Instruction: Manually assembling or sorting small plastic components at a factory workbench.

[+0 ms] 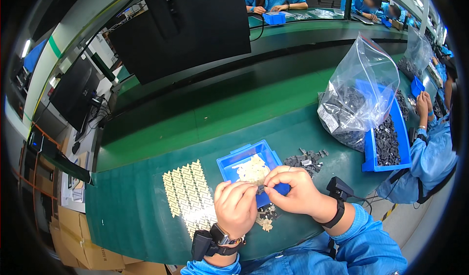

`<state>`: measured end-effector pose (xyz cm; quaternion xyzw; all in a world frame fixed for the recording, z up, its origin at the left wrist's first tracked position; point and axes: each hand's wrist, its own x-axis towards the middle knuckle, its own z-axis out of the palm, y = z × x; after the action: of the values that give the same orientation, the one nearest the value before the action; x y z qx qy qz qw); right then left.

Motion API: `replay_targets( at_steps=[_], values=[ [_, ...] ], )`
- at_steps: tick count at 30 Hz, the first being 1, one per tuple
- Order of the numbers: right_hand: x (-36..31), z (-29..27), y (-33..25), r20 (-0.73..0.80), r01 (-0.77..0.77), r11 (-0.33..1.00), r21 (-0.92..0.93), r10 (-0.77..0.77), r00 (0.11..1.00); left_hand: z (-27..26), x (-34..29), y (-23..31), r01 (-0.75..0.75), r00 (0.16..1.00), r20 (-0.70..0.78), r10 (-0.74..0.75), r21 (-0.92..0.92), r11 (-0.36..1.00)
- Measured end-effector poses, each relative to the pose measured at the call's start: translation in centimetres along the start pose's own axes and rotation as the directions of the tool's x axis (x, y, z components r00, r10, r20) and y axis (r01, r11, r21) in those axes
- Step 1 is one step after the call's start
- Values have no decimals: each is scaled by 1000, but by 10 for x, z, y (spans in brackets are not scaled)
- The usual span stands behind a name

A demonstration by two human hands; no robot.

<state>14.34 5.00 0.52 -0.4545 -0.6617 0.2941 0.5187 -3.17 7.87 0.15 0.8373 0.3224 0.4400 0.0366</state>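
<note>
My left hand and my right hand meet over the near edge of a small blue tray. Both are closed, their fingertips pinching a small dark grey piece, mostly covered by the fingers. A heap of small cream-coloured pieces lies in the tray. Left of it, a patterned sheet of cream pieces lies flat on the green mat. Loose dark pieces are scattered right of the tray. Below my hands is a mixed pile of cream and dark bits.
A clear plastic bag of dark pieces leans against a larger blue bin, also holding dark pieces, at the right. A black monitor overhangs the far left. A co-worker in blue sits at the right; others work across the bench.
</note>
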Motion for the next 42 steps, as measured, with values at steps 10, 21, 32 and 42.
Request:
replay_targets(
  at_steps=[10, 21, 32, 42],
  values=[
    [1, -4, -2, 25, 6, 999, 41, -8, 1000, -2, 1, 2, -7, 1000, -12, 7, -34, 999],
    [-7, -14, -8, 347, -455, 509, 731, 297, 890, -8, -7, 6, -99, 989, -119, 82, -150, 984],
    [0, -14, -2, 126, 296, 929, 222, -328, 936, -11, -5, 9, 2, 997, -77, -17, -187, 982],
    [-3, -21, -25, 232, 538, 804, -255, -489, 841, -4, -12, 6, -40, 994, -107, 12, -259, 965]
  ],
)
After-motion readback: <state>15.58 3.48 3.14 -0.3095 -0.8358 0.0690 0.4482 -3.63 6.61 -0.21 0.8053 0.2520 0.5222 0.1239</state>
